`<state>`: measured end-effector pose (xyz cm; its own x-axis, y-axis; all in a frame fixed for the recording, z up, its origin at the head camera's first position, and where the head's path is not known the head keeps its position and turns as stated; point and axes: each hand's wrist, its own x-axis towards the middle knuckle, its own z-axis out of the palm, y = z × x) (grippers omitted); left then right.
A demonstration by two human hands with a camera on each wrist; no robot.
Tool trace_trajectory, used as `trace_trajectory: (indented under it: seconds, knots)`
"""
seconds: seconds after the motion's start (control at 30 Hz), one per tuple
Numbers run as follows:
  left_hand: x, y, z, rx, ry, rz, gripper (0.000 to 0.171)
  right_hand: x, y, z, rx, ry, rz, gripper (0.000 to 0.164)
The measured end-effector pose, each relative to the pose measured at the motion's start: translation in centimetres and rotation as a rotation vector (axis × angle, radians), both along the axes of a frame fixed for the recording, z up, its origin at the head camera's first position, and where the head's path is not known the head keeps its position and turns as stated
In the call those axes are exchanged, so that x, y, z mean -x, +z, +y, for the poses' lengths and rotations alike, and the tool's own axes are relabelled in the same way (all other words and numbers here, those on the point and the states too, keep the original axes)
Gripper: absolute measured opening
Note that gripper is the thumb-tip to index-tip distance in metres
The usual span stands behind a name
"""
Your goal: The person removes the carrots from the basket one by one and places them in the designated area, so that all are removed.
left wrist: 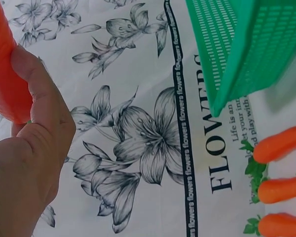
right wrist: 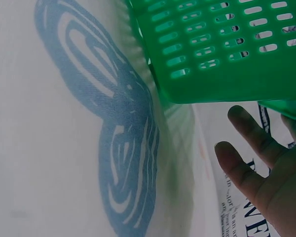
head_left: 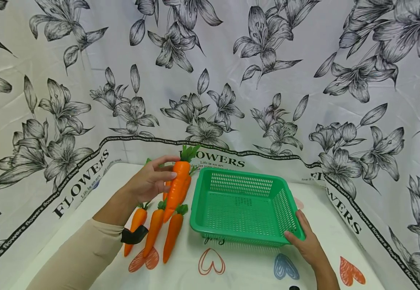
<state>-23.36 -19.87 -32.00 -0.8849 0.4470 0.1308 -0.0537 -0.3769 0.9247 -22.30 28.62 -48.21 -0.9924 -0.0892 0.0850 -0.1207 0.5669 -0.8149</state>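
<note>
My left hand (head_left: 150,179) holds an orange carrot (head_left: 177,187) with green leaves at its upper end, thumb and fingers round its thick part and the tip slanting downward. In the left wrist view, the held carrot (left wrist: 7,74) is cut off by the frame edge. A green plastic basket (head_left: 238,233) with slotted walls stands on the table to the right. At its near right corner my right hand (head_left: 305,239) grips the rim, thumb over the top and fingers along the outside. Several more carrots (head_left: 172,237) lie left of the basket, some partly hidden behind the held one.
White cloth printed with hearts covers the table (head_left: 249,268). A white curtain (head_left: 228,92) with black lily drawings rises behind and at both sides. A black band (head_left: 134,234) sits at the left wrist.
</note>
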Motion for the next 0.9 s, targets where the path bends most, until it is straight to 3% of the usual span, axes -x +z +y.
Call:
trace_trajectory:
  seconds: [0.2,0.4,0.9]
  knots:
    - [-0.2,-0.4,-1.5,0.008,0.003,0.008,0.045,-0.2,0.3,0.0,0.019,0.008,0.008,0.079]
    - [-0.7,-0.9,-2.7,0.031,0.049,-0.015,0.046,-0.3,0.3,0.0,0.028,0.021,0.017,0.078]
    - [-1.5,-2.0,-5.0,-0.002,0.08,-0.001,0.046,-0.2,0.2,0.1,0.014,0.041,0.047,0.079]
